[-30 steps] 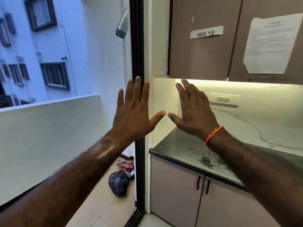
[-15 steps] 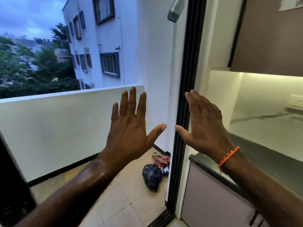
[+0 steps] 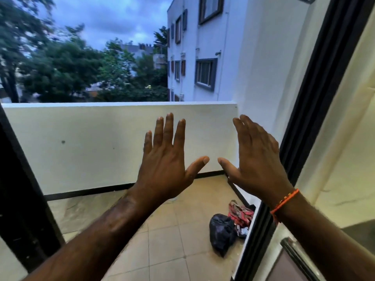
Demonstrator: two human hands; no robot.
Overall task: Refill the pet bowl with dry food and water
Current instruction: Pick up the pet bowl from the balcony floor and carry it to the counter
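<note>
Left hand and right hand raised, fingers spread, empty. Black bag on balcony floor at 5 o'clock.

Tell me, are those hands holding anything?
No, nothing is held. The left hand and the right hand are both raised with fingers spread, palms facing away, in front of the balcony wall.

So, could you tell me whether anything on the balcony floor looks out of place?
Yes: a tied black bag and crumpled red wrappers lie on the tiles by the door frame, like left-out rubbish.
</note>
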